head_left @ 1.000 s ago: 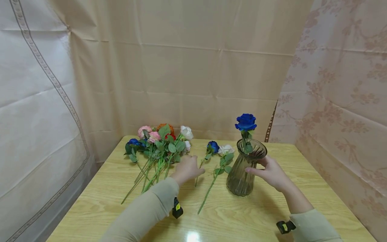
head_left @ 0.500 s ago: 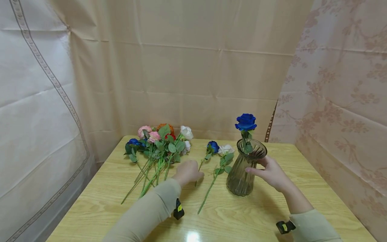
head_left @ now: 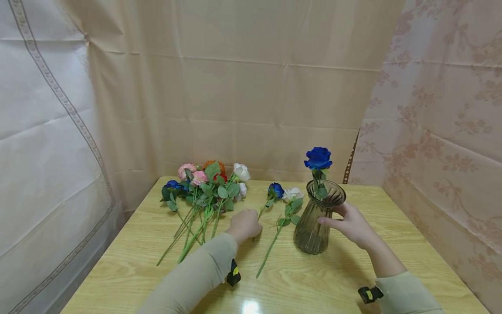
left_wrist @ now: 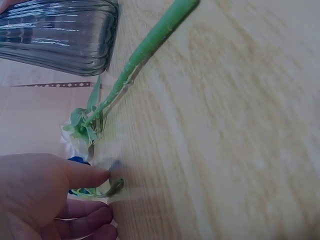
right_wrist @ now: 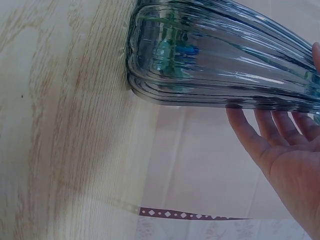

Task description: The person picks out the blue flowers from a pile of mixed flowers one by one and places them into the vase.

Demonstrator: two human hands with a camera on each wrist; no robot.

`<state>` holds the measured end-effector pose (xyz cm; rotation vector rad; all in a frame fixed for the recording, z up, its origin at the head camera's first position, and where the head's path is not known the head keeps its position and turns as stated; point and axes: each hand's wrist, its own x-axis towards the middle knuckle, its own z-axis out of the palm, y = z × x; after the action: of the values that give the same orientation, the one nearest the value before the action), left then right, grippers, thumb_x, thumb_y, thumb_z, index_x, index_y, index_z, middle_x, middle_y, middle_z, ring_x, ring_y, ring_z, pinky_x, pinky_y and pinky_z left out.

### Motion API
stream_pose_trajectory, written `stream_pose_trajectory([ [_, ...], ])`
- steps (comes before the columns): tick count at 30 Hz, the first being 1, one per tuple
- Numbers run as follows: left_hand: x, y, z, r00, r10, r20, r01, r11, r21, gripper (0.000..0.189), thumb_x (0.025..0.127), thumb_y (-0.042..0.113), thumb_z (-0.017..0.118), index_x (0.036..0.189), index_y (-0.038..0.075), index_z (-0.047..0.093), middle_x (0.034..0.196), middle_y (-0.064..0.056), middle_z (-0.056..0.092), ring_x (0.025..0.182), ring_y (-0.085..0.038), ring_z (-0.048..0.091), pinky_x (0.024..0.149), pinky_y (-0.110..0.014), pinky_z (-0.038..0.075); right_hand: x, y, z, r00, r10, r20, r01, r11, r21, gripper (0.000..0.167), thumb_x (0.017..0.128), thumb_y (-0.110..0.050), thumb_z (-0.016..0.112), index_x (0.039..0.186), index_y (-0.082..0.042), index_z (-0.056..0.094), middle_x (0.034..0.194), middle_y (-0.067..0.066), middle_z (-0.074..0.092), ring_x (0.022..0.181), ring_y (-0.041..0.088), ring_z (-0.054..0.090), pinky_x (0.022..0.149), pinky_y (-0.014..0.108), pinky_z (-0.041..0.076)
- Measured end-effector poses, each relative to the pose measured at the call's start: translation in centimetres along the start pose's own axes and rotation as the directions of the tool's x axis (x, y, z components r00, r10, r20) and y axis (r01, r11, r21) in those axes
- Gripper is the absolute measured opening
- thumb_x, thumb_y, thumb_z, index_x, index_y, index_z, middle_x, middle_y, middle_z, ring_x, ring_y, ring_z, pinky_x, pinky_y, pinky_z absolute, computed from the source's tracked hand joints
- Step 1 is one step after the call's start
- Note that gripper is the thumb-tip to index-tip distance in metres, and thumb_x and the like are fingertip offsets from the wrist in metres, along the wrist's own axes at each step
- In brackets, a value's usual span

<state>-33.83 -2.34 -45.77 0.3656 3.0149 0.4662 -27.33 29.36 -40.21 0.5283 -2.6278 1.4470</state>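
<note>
"Vase (head_left: 305,237)?"
"Ribbed, smoky glass, upright on table (head_left: 306,283); right hand (head_left: 354,226) grips it."
"Lying blue rose (head_left: 276,190)?"
"Beside white rose (head_left: 293,194), green stem (head_left: 262,211); left hand (head_left: 244,223) there, can't tell if pinching."

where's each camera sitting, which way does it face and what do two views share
Head: worn on the head, facing forward and down over the table; left hand, right hand and both sleeves show.
Left wrist: on the left wrist, facing along the hand toward the loose white rose; thumb and fingers show.
Right wrist: on the right wrist, facing the vase; that hand's fingers show.
Both wrist views show the vase.
</note>
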Motion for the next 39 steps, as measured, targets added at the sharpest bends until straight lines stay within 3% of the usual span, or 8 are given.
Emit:
stream_pose_trajectory([
  [8, 0.2, 0.5, 0.3, 1.0, 0.009, -0.016, -0.008, 0.999, 0.034, 0.027, 0.094, 0.009, 0.065, 0.068, 0.014, 0.061, 0.065, -0.003, 0.057, 0.054, -0.016, 0.046, 0.046, -0.034, 0.04, 0.0, 0.0, 0.0, 1.0, 0.009, 0.002, -0.008, 1.0, -0.007, 0.075, 0.092, -0.03, 0.079, 0.154, -0.01, 0.042, 0.15, 0.023, 0.047, 0.138, 0.047, 0.041, 0.1, 0.068, 0.041],
  [15, 0.2, 1.0, 0.3, 1.0, -0.009, -0.019, 0.01, 0.995, 0.096, 0.021, 0.097, 0.011, 0.066, 0.075, 0.012, 0.067, 0.067, -0.004, 0.059, 0.054, -0.016, 0.054, 0.045, -0.034, 0.045, 0.0, 0.1, 0.1, 1.0, 0.01, 0.0, -0.01, 1.0, -0.004, 0.074, 0.092, -0.03, 0.079, 0.153, -0.009, 0.042, 0.149, 0.024, 0.048, 0.138, 0.048, 0.042, 0.1, 0.068, 0.042],
  [23, 0.2, 1.1, 0.2, 1.0, -0.001, -0.029, 0.004, 0.992, 0.124, 0.023, 0.098, 0.011, 0.066, 0.076, 0.012, 0.068, 0.062, -0.004, 0.057, 0.05, -0.015, 0.05, 0.043, -0.033, 0.04, 0.0, 0.0, 0.1, 1.0, 0.006, 0.001, -0.006, 1.0, -0.004, 0.075, 0.092, -0.03, 0.079, 0.153, -0.01, 0.042, 0.15, 0.023, 0.047, 0.138, 0.047, 0.041, 0.101, 0.069, 0.04],
  [30, 0.2, 1.2, 0.1, 0.999, 0.005, -0.036, 0.0, 0.993, 0.12, 0.026, 0.098, 0.011, 0.066, 0.071, 0.013, 0.066, 0.061, -0.004, 0.056, 0.05, -0.015, 0.049, 0.043, -0.032, 0.039, 0.0, 0.1, 0.0, 1.0, 0.004, -0.004, -0.004, 1.0, 0.001, 0.075, 0.092, -0.03, 0.079, 0.153, -0.011, 0.041, 0.149, 0.022, 0.048, 0.137, 0.047, 0.042, 0.102, 0.07, 0.038],
  [39, 0.6, 0.7, 0.3, 1.0, -0.027, -0.008, 0.027, 0.997, 0.075, 0.021, 0.095, 0.019, 0.071, 0.076, 0.012, 0.067, 0.071, -0.003, 0.061, 0.058, -0.015, 0.056, 0.051, -0.035, 0.05, 0.0, 0.3, 0.1, 1.0, 0.006, -0.008, -0.006, 1.0, -0.001, 0.075, 0.091, -0.03, 0.08, 0.153, -0.011, 0.042, 0.149, 0.022, 0.048, 0.137, 0.047, 0.042, 0.102, 0.069, 0.039],
])
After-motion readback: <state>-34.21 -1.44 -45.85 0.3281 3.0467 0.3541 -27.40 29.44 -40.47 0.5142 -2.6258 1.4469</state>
